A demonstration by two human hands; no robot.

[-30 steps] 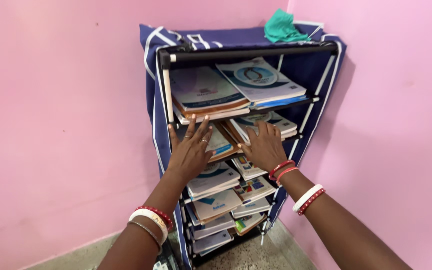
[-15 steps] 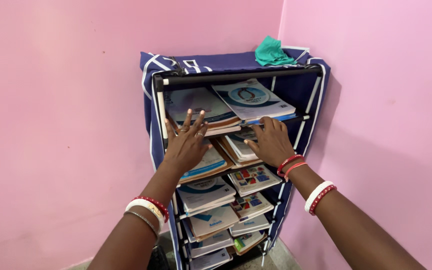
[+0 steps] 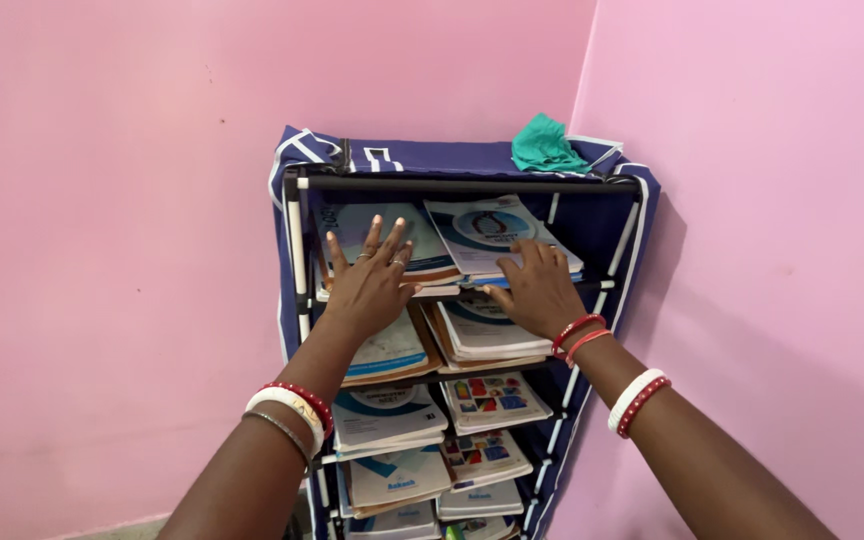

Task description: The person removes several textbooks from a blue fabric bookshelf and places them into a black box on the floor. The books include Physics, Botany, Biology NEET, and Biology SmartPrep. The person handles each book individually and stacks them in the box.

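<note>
A tall rack (image 3: pixel 294 250) with a dark blue fabric cover stands in the corner of two pink walls, its shelves stacked with books. My left hand (image 3: pixel 369 280) lies flat, fingers spread, on the left book pile of the top shelf (image 3: pixel 352 225). On the right book pile of that shelf (image 3: pixel 487 228) my right hand (image 3: pixel 535 288) rests palm down at its front edge, fingers apart. Neither hand grips anything. Both wrists wear red and white bangles.
A crumpled green cloth (image 3: pixel 544 145) lies on the rack's top at the back right. Lower shelves hold more book piles (image 3: pixel 492 398). The right pink wall (image 3: pixel 772 250) stands close to the rack's side.
Both hands have risen from the second shelf's books to the top shelf's piles. The camera view has tilted up, showing more wall and less floor.
</note>
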